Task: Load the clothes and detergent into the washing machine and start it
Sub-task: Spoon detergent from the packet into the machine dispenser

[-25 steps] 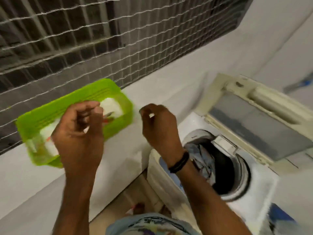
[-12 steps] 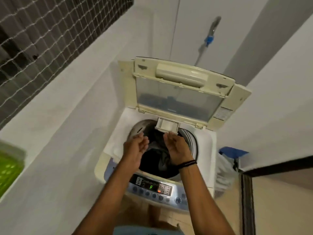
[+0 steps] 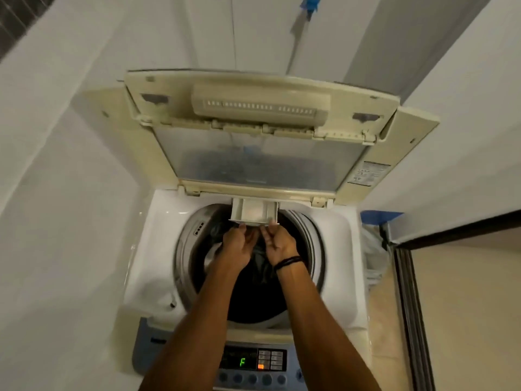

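Moved up since half a second ago, both hands, from mid-tub to the front lip of the drawer; green basket at 9 o'clock gone from view, lid now filling the upper frame. White top-loading washing machine [image 3: 158, 249] centred, its cream plastic lid with a clear window panel [image 3: 253, 162] raised upright at 12 o'clock. Small cream plastic detergent drawer [image 3: 255, 212] pulled out over the tub's rim at 12 o'clock of the round opening. Left hand [image 3: 235, 245] just below the drawer, at its 6 o'clock, fingers curled narrow and close together, fingertips touching or nearly touching the drawer's front edge. Right hand [image 3: 279, 244] beside it toward 3 o'clock, likewise narrow, thumb and fingers pinched near the same edge; black band [image 3: 287, 262] around that wrist. Whether anything small sits pinched between the two hands: cannot tell. Dark clothes [image 3: 262, 266] lying inside the grey-rimmed drum, partly hidden under the forearms. Blue-and-grey control panel [image 3: 253, 362] at 6 o'clock, showing a green "F" and one orange lit button. Blue plastic piece [image 3: 380, 217] at 3 o'clock beside the machine, against the white wall. Blue clip [image 3: 310, 1] at 12 o'clock high on the white wall panel.
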{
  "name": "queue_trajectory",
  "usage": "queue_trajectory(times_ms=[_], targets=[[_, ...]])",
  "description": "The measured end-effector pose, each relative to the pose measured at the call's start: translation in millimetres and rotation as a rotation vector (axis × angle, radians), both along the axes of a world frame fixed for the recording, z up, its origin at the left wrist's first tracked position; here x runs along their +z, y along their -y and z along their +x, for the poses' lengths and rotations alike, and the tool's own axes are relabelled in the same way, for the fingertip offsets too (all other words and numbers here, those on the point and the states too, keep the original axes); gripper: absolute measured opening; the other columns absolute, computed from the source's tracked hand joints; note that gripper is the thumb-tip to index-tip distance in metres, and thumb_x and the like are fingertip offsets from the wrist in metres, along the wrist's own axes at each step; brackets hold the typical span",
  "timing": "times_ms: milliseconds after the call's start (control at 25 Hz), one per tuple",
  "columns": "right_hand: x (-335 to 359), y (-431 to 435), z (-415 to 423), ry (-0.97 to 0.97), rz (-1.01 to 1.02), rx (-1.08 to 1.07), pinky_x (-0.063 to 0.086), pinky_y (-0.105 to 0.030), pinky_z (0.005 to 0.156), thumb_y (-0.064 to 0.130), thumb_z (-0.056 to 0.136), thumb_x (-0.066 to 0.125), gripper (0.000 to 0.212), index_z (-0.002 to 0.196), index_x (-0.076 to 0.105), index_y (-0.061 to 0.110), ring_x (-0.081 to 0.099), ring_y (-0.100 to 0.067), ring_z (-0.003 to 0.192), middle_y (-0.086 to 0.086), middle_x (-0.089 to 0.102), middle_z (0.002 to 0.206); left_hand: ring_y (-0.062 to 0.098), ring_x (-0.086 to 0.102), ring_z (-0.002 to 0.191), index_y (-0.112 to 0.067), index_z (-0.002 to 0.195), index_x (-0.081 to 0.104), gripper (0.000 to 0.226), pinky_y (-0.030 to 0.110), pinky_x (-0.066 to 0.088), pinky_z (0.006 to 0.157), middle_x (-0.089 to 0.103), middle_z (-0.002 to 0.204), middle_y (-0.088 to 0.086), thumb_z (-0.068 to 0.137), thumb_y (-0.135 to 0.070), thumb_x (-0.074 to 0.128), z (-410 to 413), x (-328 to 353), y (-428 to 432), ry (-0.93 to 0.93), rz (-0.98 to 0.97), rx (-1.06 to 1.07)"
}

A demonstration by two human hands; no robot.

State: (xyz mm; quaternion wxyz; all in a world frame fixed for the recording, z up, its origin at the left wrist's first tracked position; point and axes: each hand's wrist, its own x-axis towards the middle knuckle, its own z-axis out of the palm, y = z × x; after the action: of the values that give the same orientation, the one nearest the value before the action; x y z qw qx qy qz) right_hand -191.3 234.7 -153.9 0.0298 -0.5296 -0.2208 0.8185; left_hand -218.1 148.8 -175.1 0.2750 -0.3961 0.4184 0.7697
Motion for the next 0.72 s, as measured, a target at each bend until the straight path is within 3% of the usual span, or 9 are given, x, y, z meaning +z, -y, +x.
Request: queue_trajectory(times_ms=[80,200,440,600,720], targets=[[-6.3,1.1,-4.7,-0.027,0.015,-0.054,0.052,-0.035,0.095,-0.006,0.094,0.057,0.034,0.127,0.054,-0.011,0.065,-0.024,0.09,-0.023,0.065,0.116,0.032,0.061,0.121,-0.003,0.125,0.059,0.025,0.039,0.052,0.1,0.065,0.124,0.02,0.105,-0.013,0.047,-5.9,-18.9,2.4,-0.068,0.09,0.074],[-14.3,3.3,-10.9,-0.007,0.075,-0.078,0.054,-0.038,0.095,-0.009,0.091,0.059,0.029,0.121,0.057,-0.011,0.066,-0.023,0.077,-0.016,0.066,0.089,0.025,0.069,0.103,-0.005,0.114,0.063,0.019,0.031,0.057,0.086,0.069,0.112,0.017,0.104,-0.011,0.048,-10.1,-25.2,4.3,-0.064,0.115,0.093],[-23.2,8.1,-18.6,0.021,0.109,-0.076,0.055,-0.033,0.09,-0.009,0.089,0.062,0.019,0.108,0.063,-0.014,0.069,-0.023,0.078,-0.014,0.069,0.084,0.024,0.069,0.104,0.002,0.118,0.061,0.023,0.034,0.053,0.1,0.07,0.107,0.017,0.102,-0.013,0.054,-12.3,-30.8,5.7,-0.102,-0.005,-0.012],[-31.6,5.6,-28.3,0.033,0.147,-0.084,0.061,-0.025,0.073,-0.01,0.087,0.065,0.009,0.095,0.067,-0.009,0.07,-0.021,0.075,-0.013,0.07,0.082,0.023,0.069,0.104,0.005,0.12,0.06,0.028,0.03,0.055,0.093,0.07,0.108,0.017,0.101,-0.015,0.057,-24.6,-32.8,2.9,-0.16,-0.088,-0.03],[-37.1,6.6,-32.5,0.047,0.181,-0.088,0.058,-0.029,0.082,-0.009,0.087,0.065,0.016,0.103,0.065,-0.012,0.069,-0.02,0.073,-0.012,0.069,0.082,0.025,0.069,0.105,0.005,0.117,0.062,0.027,0.031,0.055,0.095,0.071,0.104,0.015,0.099,-0.015,0.059,-26.8,-37.7,2.5,-0.163,-0.116,-0.048]])
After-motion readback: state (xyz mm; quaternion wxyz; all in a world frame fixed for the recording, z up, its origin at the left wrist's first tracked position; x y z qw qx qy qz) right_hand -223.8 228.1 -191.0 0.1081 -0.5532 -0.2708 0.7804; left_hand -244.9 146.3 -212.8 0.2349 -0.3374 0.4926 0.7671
